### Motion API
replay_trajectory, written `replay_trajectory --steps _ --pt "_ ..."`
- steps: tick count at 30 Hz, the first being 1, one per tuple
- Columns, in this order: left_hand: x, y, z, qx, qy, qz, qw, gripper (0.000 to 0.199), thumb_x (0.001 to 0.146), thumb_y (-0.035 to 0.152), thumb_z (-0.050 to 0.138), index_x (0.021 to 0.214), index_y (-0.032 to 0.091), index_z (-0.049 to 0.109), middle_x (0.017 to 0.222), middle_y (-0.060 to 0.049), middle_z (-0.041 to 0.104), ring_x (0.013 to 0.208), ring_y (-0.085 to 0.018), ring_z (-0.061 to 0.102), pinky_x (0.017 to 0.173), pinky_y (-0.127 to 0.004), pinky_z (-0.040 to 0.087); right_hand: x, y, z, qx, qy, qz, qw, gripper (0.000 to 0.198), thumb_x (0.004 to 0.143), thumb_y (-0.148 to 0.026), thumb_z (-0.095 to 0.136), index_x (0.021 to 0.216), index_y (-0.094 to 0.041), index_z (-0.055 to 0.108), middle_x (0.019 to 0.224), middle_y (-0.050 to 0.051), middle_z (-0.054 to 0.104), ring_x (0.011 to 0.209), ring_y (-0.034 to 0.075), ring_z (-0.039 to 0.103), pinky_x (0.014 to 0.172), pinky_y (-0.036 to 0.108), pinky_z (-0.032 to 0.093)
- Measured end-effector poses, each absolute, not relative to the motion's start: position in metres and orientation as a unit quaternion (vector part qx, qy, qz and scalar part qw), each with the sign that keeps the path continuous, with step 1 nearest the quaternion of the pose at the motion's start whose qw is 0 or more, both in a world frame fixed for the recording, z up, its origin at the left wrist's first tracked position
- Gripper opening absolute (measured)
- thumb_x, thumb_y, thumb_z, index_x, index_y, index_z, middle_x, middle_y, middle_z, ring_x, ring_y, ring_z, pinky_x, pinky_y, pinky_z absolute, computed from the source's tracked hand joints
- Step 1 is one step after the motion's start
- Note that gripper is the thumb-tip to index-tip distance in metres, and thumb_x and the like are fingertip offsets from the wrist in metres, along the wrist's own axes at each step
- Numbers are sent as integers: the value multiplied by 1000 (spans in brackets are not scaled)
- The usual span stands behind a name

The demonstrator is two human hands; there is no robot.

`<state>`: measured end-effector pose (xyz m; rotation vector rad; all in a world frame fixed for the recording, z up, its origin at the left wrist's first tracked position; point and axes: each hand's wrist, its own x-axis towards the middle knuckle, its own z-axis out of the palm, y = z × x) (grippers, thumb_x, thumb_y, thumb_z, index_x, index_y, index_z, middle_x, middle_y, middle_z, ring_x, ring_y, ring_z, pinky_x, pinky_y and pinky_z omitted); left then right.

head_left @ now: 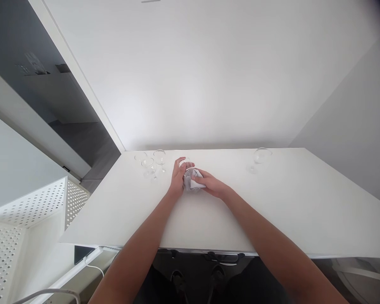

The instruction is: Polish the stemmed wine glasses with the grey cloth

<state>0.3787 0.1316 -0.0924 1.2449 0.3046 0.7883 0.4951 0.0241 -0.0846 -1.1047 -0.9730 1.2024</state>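
In the middle of the white table (pixel 228 219), my left hand (pixel 178 175) is curled around a clear stemmed glass (pixel 188 164), which is tilted. My right hand (pixel 210 183) grips a white and grey cloth (pixel 196 182), its thumb lying on top. The cloth is pressed against the glass's bowl, and how much of it sits inside cannot be made out. Part of the glass is hidden by the fingers and cloth.
Three clear stemmed glasses, one of them a front glass (pixel 148 164), stand at the table's back left. Another stemmed glass (pixel 262 156) stands at the back right. A white wall (pixel 202 76) rises behind the table. White perforated panels (pixel 28 202) are at the left.
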Motion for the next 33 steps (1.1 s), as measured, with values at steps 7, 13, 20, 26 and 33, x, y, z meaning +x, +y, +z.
replay_trajectory --steps 7,13,20,26,33 --pt "378 133 -94 551 119 354 747 63 89 51 68 140 30 39 121 -9 67 121 -23 60 98 -37 50 495 27 -86 -564 -427 412 574 35 82 -42 75 113 -26 67 107 5 70 95 25 65 80 38 51" --pt "375 131 -92 529 131 344 764 59 89 58 65 136 26 49 127 -12 65 121 -28 60 99 -41 49 499 23 -80 -554 -460 437 539 39 87 -45 70 120 -26 63 113 6 69 100 25 65 82 38 51" --pt "374 131 -90 507 102 373 770 55 91 55 64 137 30 45 121 -9 66 125 -25 57 102 -40 46 494 24 -81 -591 -469 398 521 41 86 -45 70 122 -27 61 112 6 69 98 25 64 81 39 51" --pt "377 133 -92 523 97 357 768 54 90 61 62 132 28 49 117 -9 66 116 -25 61 95 -39 50 492 25 -83 -570 -476 422 520 40 82 -41 73 116 -23 64 111 7 69 96 25 64 80 38 51" --pt "381 135 -97 532 114 394 741 54 91 64 59 133 31 49 116 -8 66 122 -24 57 92 -35 50 491 29 -87 -569 -459 411 545 38 82 -43 71 114 -23 64 106 5 69 95 23 63 83 37 50"
